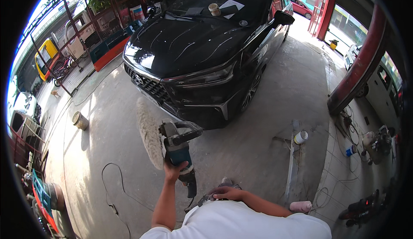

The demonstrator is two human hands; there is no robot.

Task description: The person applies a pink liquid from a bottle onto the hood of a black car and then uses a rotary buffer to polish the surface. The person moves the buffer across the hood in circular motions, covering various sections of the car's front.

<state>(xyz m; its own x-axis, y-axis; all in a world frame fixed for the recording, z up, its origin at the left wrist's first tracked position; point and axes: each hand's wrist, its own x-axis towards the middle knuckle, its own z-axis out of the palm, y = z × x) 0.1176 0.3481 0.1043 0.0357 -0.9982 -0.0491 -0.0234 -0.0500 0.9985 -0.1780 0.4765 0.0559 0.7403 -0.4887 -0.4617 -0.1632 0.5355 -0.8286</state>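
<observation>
1. The left hand (173, 170) held a rotary polisher (178, 155) by its blue-green body; that grip was wrapped around the casing, filled by the tool.
2. The polisher was raised above the concrete floor (245, 153), in front of a black car (189, 45). Its shaggy, off-white wool pad (149, 133) stood nearly on edge and faced left, while the black loop handle (189, 132) pointed to the right.
3. The right hand (227, 193) rested at the waist, against the lower front of the white shirt (241, 221). The view there was crowded, so I could not tell whether that grip held anything.
4. On the car, a small tub (214, 9) sat near the base of the windshield, with a white sheet (233, 4) just beside it.
5. To the left, a black cord (122, 183) curved across the floor, and a dirty bucket (80, 121) stood farther off.
6. To the right, a white can (300, 137) stood by a long metal bar (290, 174); a pink cylinder (300, 206) lay on its side near the bar's lower end.
7. Farther right, a red pillar (357, 71) leaned across the view, with a blue-and-white can (350, 151) below it.
</observation>
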